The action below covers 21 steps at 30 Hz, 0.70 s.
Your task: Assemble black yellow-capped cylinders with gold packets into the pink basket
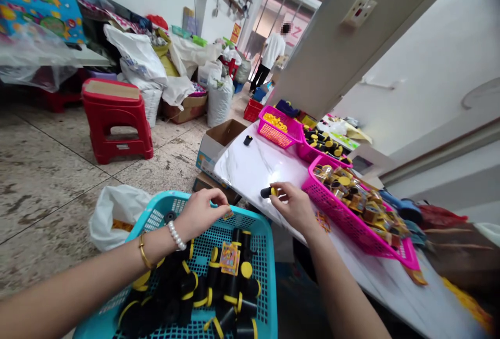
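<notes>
Black plastic cylinders with yellow caps (219,287) lie heaped in the turquoise mesh plastic basket (269,276) under your wrists. Your hands are apart. One single cylinder (266,192) sits pinched in your right hand (297,206) at the edge of the white marbled tabletop (250,167). It looks light, rigid and smooth, so grip its barrel. Your left hand (201,211), wrist bent over the basket, nips a small orange paper sticker (228,214), flimsy and best held by its edge.
</notes>
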Tool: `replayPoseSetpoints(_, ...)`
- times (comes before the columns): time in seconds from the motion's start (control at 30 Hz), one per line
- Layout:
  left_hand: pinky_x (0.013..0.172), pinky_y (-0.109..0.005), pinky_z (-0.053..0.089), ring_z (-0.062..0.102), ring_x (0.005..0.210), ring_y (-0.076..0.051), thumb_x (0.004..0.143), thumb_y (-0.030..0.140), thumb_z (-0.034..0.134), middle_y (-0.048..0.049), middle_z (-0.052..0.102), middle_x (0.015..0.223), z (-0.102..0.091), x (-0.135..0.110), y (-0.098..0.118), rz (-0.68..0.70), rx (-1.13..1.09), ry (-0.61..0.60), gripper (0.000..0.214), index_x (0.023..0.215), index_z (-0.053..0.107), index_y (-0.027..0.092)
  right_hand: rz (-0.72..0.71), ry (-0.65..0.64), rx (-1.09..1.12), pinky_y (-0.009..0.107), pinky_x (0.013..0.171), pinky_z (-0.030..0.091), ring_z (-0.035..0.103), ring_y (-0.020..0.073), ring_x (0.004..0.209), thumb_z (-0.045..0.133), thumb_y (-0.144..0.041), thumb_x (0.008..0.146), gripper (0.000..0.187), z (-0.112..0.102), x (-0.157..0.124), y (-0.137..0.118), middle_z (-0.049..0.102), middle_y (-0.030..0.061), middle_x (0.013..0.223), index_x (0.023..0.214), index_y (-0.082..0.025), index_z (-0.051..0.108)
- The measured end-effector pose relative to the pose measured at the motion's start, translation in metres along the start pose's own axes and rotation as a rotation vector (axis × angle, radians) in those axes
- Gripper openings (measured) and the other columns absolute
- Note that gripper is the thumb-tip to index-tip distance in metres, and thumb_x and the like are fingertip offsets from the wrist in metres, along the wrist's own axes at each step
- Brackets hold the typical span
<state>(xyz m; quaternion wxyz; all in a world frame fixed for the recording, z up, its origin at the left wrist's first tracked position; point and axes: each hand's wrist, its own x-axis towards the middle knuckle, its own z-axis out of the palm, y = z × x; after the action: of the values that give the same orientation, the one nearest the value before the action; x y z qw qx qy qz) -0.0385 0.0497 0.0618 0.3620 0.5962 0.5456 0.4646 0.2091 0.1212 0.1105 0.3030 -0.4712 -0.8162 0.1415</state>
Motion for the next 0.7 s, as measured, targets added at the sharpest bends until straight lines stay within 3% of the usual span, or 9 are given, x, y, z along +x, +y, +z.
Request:
replayPoseSetpoints(0.1, 0.073, -0.030, 0.038, 0.056, 0.079, -0.020, 0.071, 0.027, 0.069, -0.0023, 0.068, 0.071, 0.004, 0.007, 0.007, 0.130, 0.103, -0.042, 0.009, 0.063, 0.069, 0.022, -0.104, -0.124, -0.097, 0.031, 0.066, 0.054, 0.063, 0.0169, 0.072, 0.059, -0.022, 0.080, 0.027, 0.004, 0.008, 0.005, 0.067, 0.0063, 0.100, 0.107, -0.023, 0.067)
replayPoseSetpoints(0.27, 0.069, -0.028, 0.038, 0.052, 0.074, -0.017, 0.067, 0.012, 0.059, -0.0025, 0.061, 0.071, 0.016, 0.027, 0.019, 0.263, 0.159, 0.002, 0.011, 0.059, 0.058, 0.019, -0.109, -0.132, -0.160, 0.033, 0.069, 0.056, 0.063, 0.0152, 0.070, 0.057, -0.025, 0.085, 0.039, 0.014, 0.003, 0.010, 0.064, 0.0074, 0.115, 0.124, -0.026, 0.060)
replayPoseSetpoints(0.4, 0.056, -0.024, 0.035, 0.049, 0.060, -0.013, 0.065, 0.011, 0.055, 0.0013, 0.056, 0.065, 0.034, 0.050, 0.023, 0.122, 0.069, -0.059, 0.007, 0.065, 0.053, 0.018, -0.125, -0.094, -0.155, 0.035, 0.079, 0.056, 0.067, 0.0192, 0.087, 0.052, -0.028, 0.090, 0.040, 0.014, -0.003, 0.009, 0.062, 0.0103, 0.121, 0.129, -0.022, 0.057)
replayPoseSetpoints(0.53, 0.058, -0.025, 0.040, 0.057, 0.063, -0.015, 0.068, 0.019, 0.060, 0.0002, 0.062, 0.066, 0.056, 0.071, 0.019, -0.008, 0.006, -0.159, 0.028, 0.096, 0.060, 0.014, -0.143, -0.052, -0.186, 0.036, 0.094, 0.052, 0.062, 0.0219, 0.108, 0.050, -0.026, 0.092, 0.035, 0.014, -0.005, 0.008, 0.064, 0.0111, 0.121, 0.125, -0.019, 0.060)
replayPoseSetpoints(0.63, 0.062, -0.028, 0.044, 0.061, 0.066, -0.018, 0.070, 0.030, 0.066, -0.0035, 0.067, 0.069, 0.069, 0.078, 0.017, -0.001, 0.078, -0.269, 0.040, 0.106, 0.064, 0.012, -0.146, -0.031, -0.226, 0.035, 0.094, 0.052, 0.064, 0.0215, 0.107, 0.052, -0.026, 0.091, 0.034, 0.014, -0.006, 0.010, 0.066, 0.0105, 0.119, 0.123, -0.019, 0.062)
replayPoseSetpoints(0.7, 0.065, -0.028, 0.045, 0.062, 0.068, -0.019, 0.073, 0.027, 0.064, -0.0049, 0.070, 0.074, 0.075, 0.079, 0.017, 0.064, 0.145, -0.297, 0.034, 0.104, 0.068, 0.015, -0.176, -0.025, -0.257, 0.035, 0.096, 0.052, 0.063, 0.0215, 0.109, 0.052, -0.026, 0.092, 0.035, 0.014, -0.007, 0.012, 0.066, 0.0107, 0.120, 0.124, -0.019, 0.061)
